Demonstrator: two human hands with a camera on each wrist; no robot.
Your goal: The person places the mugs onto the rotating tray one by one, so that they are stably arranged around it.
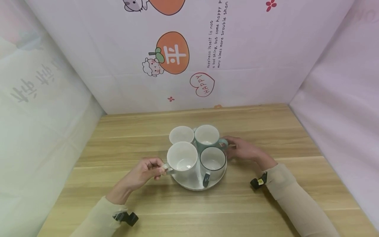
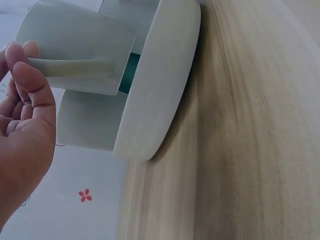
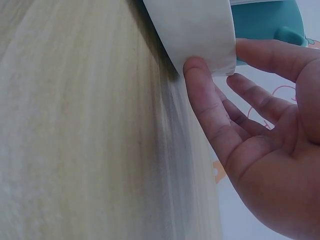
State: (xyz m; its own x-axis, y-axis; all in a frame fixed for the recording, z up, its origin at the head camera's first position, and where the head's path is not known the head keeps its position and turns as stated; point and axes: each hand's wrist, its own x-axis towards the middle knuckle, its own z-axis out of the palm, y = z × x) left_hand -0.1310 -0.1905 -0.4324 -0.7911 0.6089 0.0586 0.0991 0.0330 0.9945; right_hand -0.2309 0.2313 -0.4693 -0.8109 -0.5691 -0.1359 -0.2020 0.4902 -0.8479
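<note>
A round white tray (image 1: 189, 185) carries several mugs. My left hand (image 1: 148, 169) pinches the handle of a white mug (image 1: 182, 157) between thumb and fingers. In the left wrist view this mug (image 2: 75, 45) has its bottom edge above the tray's rim, with teal showing in the gap. My right hand (image 1: 241, 148) holds the tray's right side; its thumb and index finger lie on the tray wall (image 3: 195, 30) in the right wrist view. Beside that hand is a teal mug (image 1: 207, 136). A dark-rimmed mug (image 1: 213, 159) with a black handle stands in front of it.
Another white mug (image 1: 181, 133) stands at the tray's back left. The wooden table (image 1: 189, 220) ends at a printed white backdrop (image 1: 251, 65), with pale sheets along both sides. A black wrist device (image 1: 127, 218) sits on the left sleeve, another (image 1: 258, 182) on the right.
</note>
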